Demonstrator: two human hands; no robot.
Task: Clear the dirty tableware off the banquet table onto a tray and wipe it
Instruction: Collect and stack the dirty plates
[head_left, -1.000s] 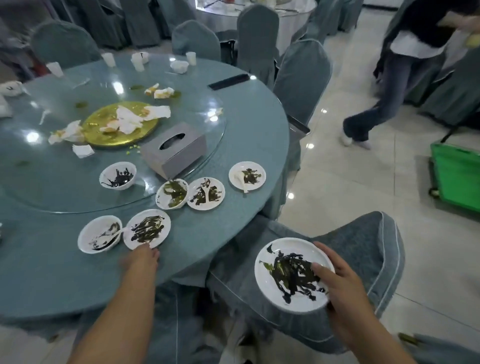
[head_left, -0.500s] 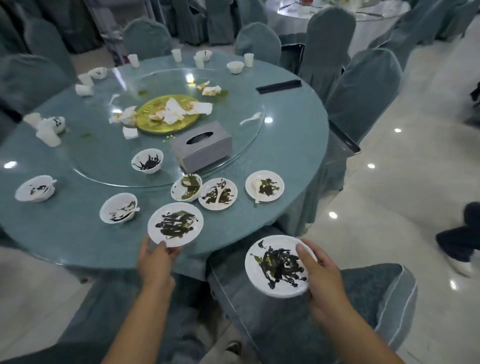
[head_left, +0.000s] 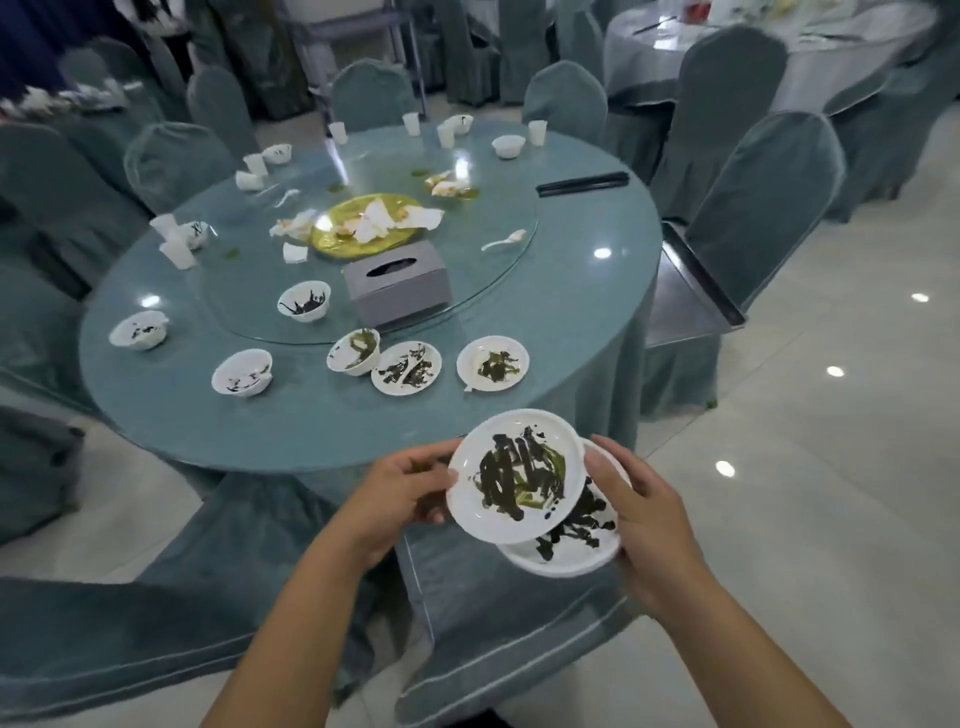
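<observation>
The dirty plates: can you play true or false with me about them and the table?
1. Each hand holds a plate. True: the left hand holds the upper plate, the right hand the lower plate.
2. The held plates are clean. False: both are smeared dark.
3. The tissue box sits on the glass turntable. True.
4. The gold platter is on a chair. False: it lies on the turntable.
5. The table has been cleared. False: bowls and plates remain.
</observation>
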